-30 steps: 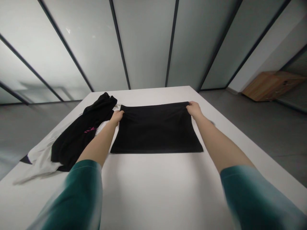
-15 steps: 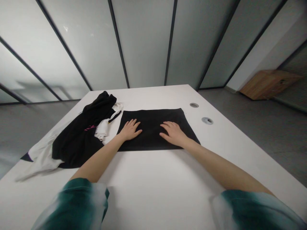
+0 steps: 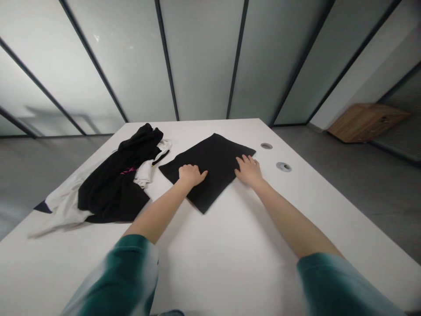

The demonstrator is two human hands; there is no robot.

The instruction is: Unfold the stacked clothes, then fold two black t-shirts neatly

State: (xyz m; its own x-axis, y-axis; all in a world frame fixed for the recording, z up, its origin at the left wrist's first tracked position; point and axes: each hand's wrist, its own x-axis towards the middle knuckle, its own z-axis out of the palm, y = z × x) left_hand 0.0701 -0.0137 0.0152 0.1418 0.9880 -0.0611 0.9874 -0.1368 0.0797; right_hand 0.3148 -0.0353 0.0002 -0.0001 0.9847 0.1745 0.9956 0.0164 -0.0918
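Hands flat | left hand (image 3: 190, 174), right hand (image 3: 249, 170) | folded black cloth (image 3: 210, 166)

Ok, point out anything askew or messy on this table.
The folded black cloth lies skewed to the table edges, a corner pointing at the person. Left of it, clothes sit in a crumpled heap.

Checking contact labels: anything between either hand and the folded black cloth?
Nothing visible. The left hand lies on the folded black cloth, fingers curled; the right hand lies flat at its right edge. The clothes pile sits off to the left.
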